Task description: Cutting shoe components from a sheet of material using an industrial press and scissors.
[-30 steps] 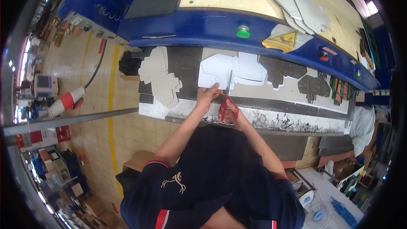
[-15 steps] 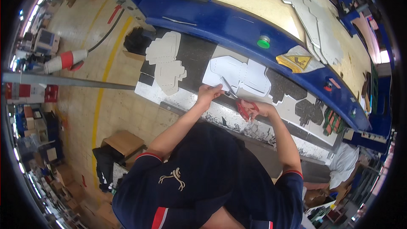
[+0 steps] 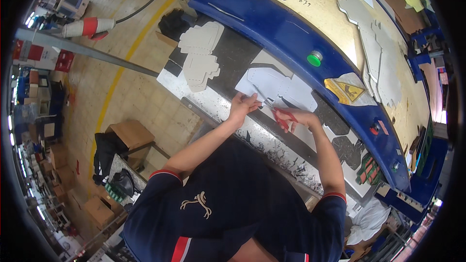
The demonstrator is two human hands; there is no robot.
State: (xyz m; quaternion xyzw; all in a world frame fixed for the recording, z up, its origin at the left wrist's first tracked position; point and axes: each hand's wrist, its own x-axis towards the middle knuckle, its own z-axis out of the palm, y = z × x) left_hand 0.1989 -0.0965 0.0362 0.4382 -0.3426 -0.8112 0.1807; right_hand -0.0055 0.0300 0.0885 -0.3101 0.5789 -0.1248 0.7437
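My right hand [image 3: 297,117] grips red-handled scissors [image 3: 280,113], its fingers in the loops. Their metal blades point up and left over a white card sheet [image 3: 279,85] with dashed lines and a stepped outline. The sheet's lower left edge is beside my left hand [image 3: 243,109], whose thumb and fingers are closed together near the blade tips. What they pinch is too small to make out, though it seems to be the sheet's edge. Under the sheet lies a grey board [image 3: 272,61] with shaped cut-outs.
Cut grey card pieces [image 3: 201,39] lie at the left on the dark work surface. Beyond is a blue machine beam [image 3: 272,17] with a green button [image 3: 314,58] and a yellow warning sign [image 3: 347,90]. Green and red blocks [image 3: 370,170] sit at the right. A cardboard box [image 3: 130,134] stands lower left.
The whole view has turned and shifted. The white sheet has moved slightly against the grey board, with a dark gap now showing at its far edge. Both hands stay close together at the sheet.
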